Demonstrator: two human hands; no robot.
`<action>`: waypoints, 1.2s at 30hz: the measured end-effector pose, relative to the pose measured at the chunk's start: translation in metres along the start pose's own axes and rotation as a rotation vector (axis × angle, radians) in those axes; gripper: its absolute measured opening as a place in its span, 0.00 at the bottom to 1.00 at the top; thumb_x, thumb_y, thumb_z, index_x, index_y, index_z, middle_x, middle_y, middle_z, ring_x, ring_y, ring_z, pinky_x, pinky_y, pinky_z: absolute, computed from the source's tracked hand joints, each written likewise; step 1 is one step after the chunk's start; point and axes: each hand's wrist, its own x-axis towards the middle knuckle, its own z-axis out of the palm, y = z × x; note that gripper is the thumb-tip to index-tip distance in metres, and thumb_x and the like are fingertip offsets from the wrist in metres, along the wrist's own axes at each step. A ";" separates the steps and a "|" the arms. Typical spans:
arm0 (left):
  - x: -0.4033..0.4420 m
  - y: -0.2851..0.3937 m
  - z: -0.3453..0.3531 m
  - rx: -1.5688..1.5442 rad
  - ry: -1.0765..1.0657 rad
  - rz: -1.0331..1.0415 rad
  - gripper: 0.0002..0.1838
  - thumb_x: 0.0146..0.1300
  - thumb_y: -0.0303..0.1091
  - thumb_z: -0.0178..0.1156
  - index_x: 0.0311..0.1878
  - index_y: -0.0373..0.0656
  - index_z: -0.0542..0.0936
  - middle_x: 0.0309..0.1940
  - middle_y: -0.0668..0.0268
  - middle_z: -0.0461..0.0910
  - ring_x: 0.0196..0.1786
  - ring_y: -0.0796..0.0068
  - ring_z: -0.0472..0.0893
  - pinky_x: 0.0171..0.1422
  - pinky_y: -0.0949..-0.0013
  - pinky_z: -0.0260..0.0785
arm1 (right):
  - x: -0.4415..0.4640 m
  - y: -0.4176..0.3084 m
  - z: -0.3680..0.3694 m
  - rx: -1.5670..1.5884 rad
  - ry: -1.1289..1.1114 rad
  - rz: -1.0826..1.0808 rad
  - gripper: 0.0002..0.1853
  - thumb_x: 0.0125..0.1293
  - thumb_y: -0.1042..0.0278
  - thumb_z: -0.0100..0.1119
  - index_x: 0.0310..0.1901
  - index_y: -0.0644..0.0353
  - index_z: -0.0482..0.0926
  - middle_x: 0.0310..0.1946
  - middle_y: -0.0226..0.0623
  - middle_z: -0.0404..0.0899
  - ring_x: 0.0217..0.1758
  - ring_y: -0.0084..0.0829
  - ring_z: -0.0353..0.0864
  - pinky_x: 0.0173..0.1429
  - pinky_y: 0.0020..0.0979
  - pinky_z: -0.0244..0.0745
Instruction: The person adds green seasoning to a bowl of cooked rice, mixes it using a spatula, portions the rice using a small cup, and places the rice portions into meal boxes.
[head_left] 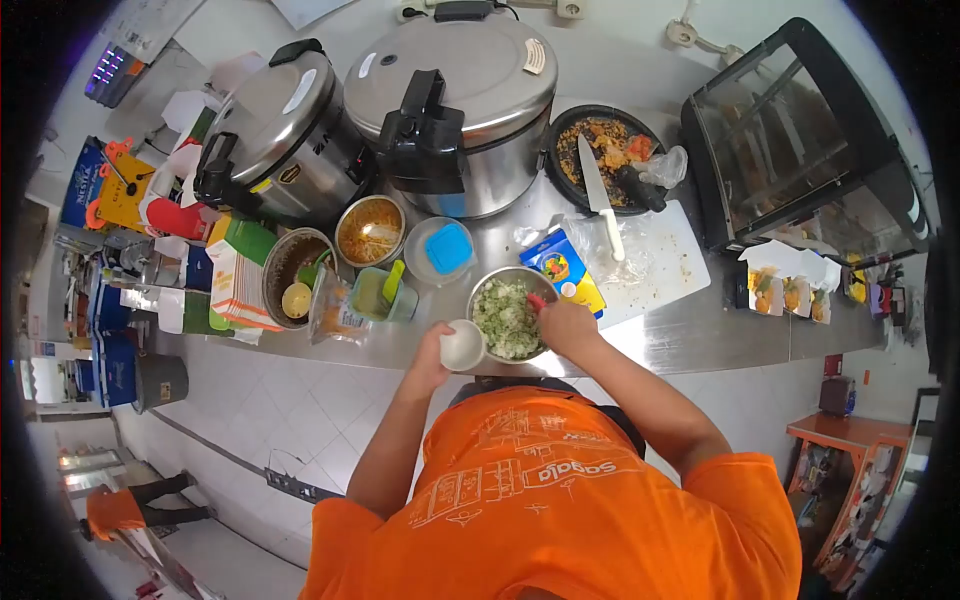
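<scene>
My left hand [430,357] is closed on the rim of a small white bowl [463,346], held at the counter's front edge. Right beside it, a metal bowl [473,292] holds a chopped green and white mixture [507,318]. My right hand [568,328] is wrapped round a red-handled utensil [537,301], whose working end is hidden in the mixture or behind the bowl's rim. Behind the metal bowl lies a blue and yellow packet [562,270]. A clear tub with a blue lid or sheet [449,247] stands to its back left.
Two large steel cookers [450,100] line the back. A knife [594,185] rests across a black mortar [558,190] and a white cutting board [680,250]. Bowls and tubs [384,294] crowd the left; a glass display case [790,140] stands right. Another person [115,513] is far left.
</scene>
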 end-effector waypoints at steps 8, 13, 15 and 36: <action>0.002 -0.013 0.001 0.152 -0.051 -0.072 0.26 0.56 0.41 0.52 0.55 0.36 0.75 0.47 0.54 0.80 0.49 0.57 0.82 0.54 0.52 0.77 | 0.039 -0.003 0.062 0.136 -0.121 -0.176 0.16 0.68 0.62 0.48 0.36 0.64 0.84 0.39 0.53 0.84 0.43 0.52 0.85 0.49 0.49 0.80; 0.002 -0.012 -0.007 0.158 -0.024 -0.059 0.23 0.58 0.42 0.52 0.53 0.37 0.76 0.44 0.56 0.81 0.48 0.58 0.82 0.53 0.53 0.76 | 0.048 0.012 0.098 0.281 0.117 -0.502 0.16 0.69 0.60 0.48 0.35 0.61 0.83 0.39 0.49 0.84 0.41 0.51 0.83 0.48 0.49 0.77; -0.002 -0.008 -0.010 0.106 -0.010 -0.037 0.21 0.60 0.42 0.52 0.51 0.38 0.77 0.42 0.57 0.82 0.46 0.59 0.82 0.52 0.53 0.76 | 0.035 0.010 0.090 0.407 0.181 -0.361 0.17 0.70 0.59 0.47 0.34 0.61 0.83 0.36 0.49 0.84 0.38 0.52 0.83 0.46 0.49 0.76; 0.016 0.011 -0.007 0.373 0.071 0.463 0.23 0.71 0.43 0.49 0.66 0.47 0.70 0.59 0.54 0.76 0.64 0.52 0.75 0.64 0.52 0.69 | 0.006 0.003 0.045 0.429 0.215 0.088 0.20 0.69 0.55 0.52 0.31 0.65 0.83 0.28 0.55 0.83 0.34 0.55 0.84 0.43 0.53 0.78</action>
